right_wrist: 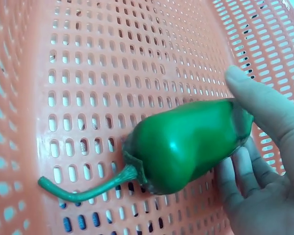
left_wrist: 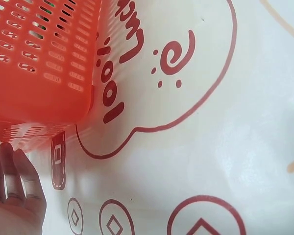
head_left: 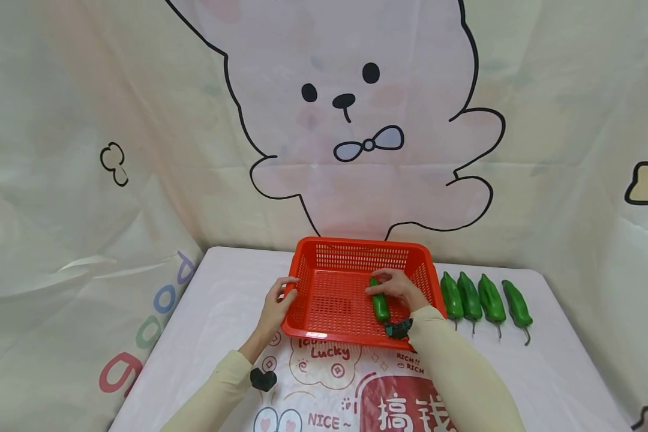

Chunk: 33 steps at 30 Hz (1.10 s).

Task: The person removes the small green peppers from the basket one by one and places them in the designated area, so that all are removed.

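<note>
A red plastic basket (head_left: pixel 324 336) with slotted walls stands at the back of the table. Inside it, toward the right, my right hand (head_left: pixel 398 288) holds a green pepper (head_left: pixel 380 308) by its tip end, thumb on one side and fingers on the other. In the right wrist view the pepper's curved stem (right_wrist: pixel 88 194) points away from the hand, low over the basket floor. At the basket's left side, my left hand (head_left: pixel 275 305) touches the wall near the rim. Its fingers (left_wrist: pixel 11 171) look fairly straight against the outside in the left wrist view; its thumb is hidden there.
Several green peppers (head_left: pixel 493 300) lie in a row right of the basket, stems toward the near edge. Beneath everything is a white printed tablecloth (head_left: pixel 237 288). Behind rises a curtain (head_left: pixel 351 198) with a cartoon bear, close to the basket's back.
</note>
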Tool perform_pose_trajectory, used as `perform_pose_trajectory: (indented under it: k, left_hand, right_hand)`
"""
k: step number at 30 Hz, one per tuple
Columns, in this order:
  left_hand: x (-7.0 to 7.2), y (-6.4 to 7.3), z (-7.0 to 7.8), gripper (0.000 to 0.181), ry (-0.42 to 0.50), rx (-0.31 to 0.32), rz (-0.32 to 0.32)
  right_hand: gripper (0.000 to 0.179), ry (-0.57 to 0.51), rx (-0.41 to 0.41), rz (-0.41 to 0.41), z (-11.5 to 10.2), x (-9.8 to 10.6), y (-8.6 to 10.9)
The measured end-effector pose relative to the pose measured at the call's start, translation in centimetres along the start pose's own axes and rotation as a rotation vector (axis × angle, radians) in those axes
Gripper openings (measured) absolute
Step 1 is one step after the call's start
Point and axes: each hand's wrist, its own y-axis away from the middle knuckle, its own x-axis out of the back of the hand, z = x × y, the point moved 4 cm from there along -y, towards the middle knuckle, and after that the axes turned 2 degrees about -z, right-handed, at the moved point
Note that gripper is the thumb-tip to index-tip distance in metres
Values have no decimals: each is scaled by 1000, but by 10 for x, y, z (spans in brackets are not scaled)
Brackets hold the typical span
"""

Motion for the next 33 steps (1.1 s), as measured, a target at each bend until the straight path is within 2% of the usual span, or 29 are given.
perform_pose_trajectory:
  k: [5, 11, 13, 16, 20, 23, 29, 33]
  left_hand:
    - [2, -4, -17, 30, -33, 1, 31]
    - [2, -4, -17, 29, -41, -6, 40]
    - [2, -3, -16, 30, -31, -6, 33]
    - [2, 1, -3, 32, -17, 1, 9]
    - [4, 0, -5, 31, -17, 2, 12]
    - [5, -3, -18, 31, -25, -12, 32]
    - [2, -3, -14, 31, -17, -13, 18]
    - [0, 1, 0, 32, 5, -9, -5]
  right_hand:
    - [58, 50, -24, -22, -2, -1, -2]
    - [52, 29, -22, -45, -3, 1, -3]
    - [52, -14, -20, -49, -1, 3, -3]
    - [54, -123, -20, -73, 4, 5, -6]
    - [62, -302, -30, -113, 6, 5, -7]
    - [65, -399, -42, -136, 6, 4, -8]
    - [61, -495, -54, -198, 6, -1, -9]
    - [59, -575, -64, -234, 6, -4, -9]
